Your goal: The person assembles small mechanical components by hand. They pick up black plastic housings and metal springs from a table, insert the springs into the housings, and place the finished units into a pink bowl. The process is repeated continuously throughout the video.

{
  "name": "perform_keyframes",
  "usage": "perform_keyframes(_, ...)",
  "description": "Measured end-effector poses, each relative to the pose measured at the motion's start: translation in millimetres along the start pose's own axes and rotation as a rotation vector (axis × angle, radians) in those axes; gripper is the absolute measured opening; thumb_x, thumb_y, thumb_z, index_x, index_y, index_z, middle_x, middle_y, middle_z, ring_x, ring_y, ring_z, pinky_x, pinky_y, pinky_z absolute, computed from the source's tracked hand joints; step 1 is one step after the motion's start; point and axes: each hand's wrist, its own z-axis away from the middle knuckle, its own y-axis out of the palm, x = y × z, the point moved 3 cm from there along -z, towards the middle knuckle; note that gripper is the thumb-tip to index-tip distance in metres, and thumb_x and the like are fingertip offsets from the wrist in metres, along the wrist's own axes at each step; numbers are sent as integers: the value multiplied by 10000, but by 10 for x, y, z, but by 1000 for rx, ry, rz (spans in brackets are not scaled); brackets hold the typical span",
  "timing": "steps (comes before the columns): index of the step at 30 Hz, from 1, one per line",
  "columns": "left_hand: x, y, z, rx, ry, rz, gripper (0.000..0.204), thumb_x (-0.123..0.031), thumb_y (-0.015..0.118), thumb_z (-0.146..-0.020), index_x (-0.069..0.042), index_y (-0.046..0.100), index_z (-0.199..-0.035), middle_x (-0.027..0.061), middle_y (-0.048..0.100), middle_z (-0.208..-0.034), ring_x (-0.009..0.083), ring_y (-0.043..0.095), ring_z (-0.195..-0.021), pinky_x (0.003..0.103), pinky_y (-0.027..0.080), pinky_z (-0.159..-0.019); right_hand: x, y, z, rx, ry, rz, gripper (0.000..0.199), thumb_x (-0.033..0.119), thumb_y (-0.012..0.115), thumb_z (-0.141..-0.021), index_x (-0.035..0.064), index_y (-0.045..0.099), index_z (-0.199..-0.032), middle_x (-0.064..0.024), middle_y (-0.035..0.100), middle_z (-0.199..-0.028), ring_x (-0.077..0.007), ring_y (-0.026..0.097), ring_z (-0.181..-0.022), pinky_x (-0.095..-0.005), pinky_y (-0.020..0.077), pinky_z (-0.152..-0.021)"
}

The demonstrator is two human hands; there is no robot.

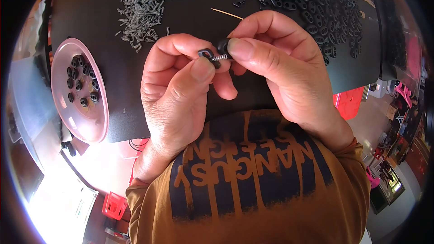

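Above the dark table, my left hand (178, 79) pinches a black cord-lock piece (205, 53) with an opening through it, between thumb and forefinger. A small metal coil spring (220, 57) sticks out of that piece toward the right. My right hand (282, 56) grips a second black cord-lock piece (223, 47) between thumb and forefinger, mostly covered by the thumb. The spring's right end meets or nearly meets this second piece. A thin wooden toothpick (226, 13) shows by my right forefinger; whether it lies on the table or touches the finger I cannot tell.
A heap of loose springs (142, 7) lies at the far left of the table (95, 9). Black two-holed cord-lock pieces (312, 7) spread over the far right. A pink translucent bowl (97, 122) at the left holds several black cord locks (79, 84). Red stools (115, 205) stand below.
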Motion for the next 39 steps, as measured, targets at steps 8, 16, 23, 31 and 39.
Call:
perform_keyframes(8, -20, 5, 45, -92, -12, -183, 102, -74, 484, -833, -20, 482, -919, 117, 594, -785, 171, 551, -568, 251, 469, -527, -14, -57, -7, -130, 23, 56, 126, 121, 557, -812, 40, 560, -908, -25, 593, -812, -88, 544, -716, -215, 423, -639)
perform_keyframes(16, 2, 47, 36, -155, -40, -222, 113, -64, 513, -814, -29, 475, -915, 122, 606, -767, 176, 566, -574, 246, 477, -518, -42, -31, -13, -114, -81, 53, 118, 108, 573, -812, 30, 563, -901, -25, 590, -825, -82, 529, -696, -213, 424, -623)
perform_keyframes(23, 7, -6, 45, -150, -38, -191, 107, -47, 515, -815, -19, 474, -910, 86, 590, -766, 144, 562, -598, 241, 476, -536, 39, 32, 43, -95, -349, 463, 109, -8, 555, -815, -10, 538, -922, -58, 574, -849, -61, 517, -712, -179, 419, -636)
perform_keyframes(31, -1, 30, 53, -62, -27, -128, 136, -34, 516, -825, -5, 466, -949, 62, 560, -809, 125, 567, -713, 258, 487, -628, 55, 21, 40, 46, -722, 948, 150, -58, 537, -804, -40, 539, -953, -83, 555, -855, -50, 501, -654, -154, 386, -521)
perform_keyframes(39, 12, -18, 74, 7, -31, -200, 292, -29, 509, -836, 23, 443, -1116, 142, 553, -1019, 171, 569, -826, 286, 503, -651, 41, -16, 31, 57, -609, 820, 173, -44, 522, -819, -22, 552, -987, -81, 551, -894, -38, 492, -663, -155, 382, -547)
